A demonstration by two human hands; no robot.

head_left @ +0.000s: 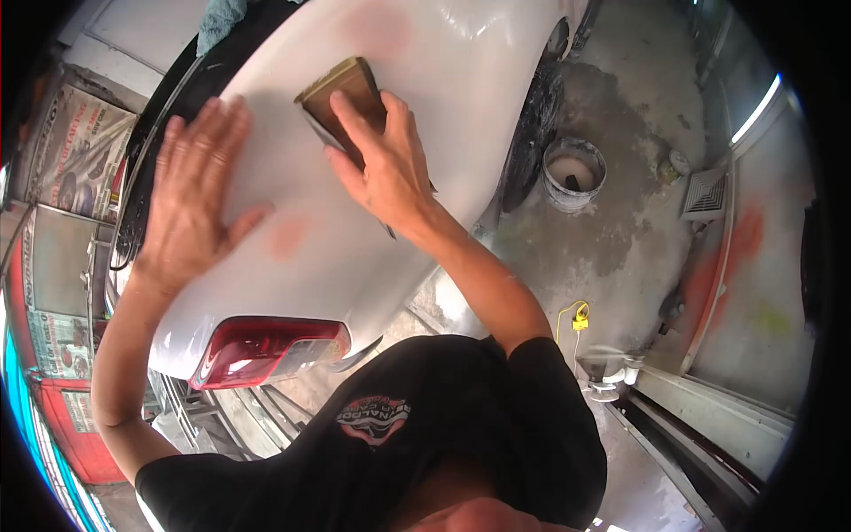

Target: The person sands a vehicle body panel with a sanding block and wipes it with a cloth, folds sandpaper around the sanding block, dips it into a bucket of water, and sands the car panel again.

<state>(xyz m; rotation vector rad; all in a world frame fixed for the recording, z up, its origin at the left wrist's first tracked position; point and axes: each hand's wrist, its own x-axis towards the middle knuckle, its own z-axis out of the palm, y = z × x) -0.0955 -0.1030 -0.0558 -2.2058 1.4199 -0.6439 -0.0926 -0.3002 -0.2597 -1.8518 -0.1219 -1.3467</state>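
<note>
A white car body panel (408, 177) with faint reddish patches fills the upper middle of the view. My right hand (386, 164) grips a brown sanding block (347, 91) against the panel, and a dark sheet edge shows beneath it. To the left, my left hand (197, 182) is spread with its fingers apart, over the panel near the dark window edge, and holds nothing. Below the hands is a red and clear tail light (270, 348). A reddish patch (285, 235) lies between my left hand and the block.
A bucket (573, 173) of cloudy liquid stands on the wet floor, right of the car. A blue cloth (219, 25) hangs at the upper left. A yellow plug (580, 321) with a cord is at the lower right, near a stained panel (753, 239).
</note>
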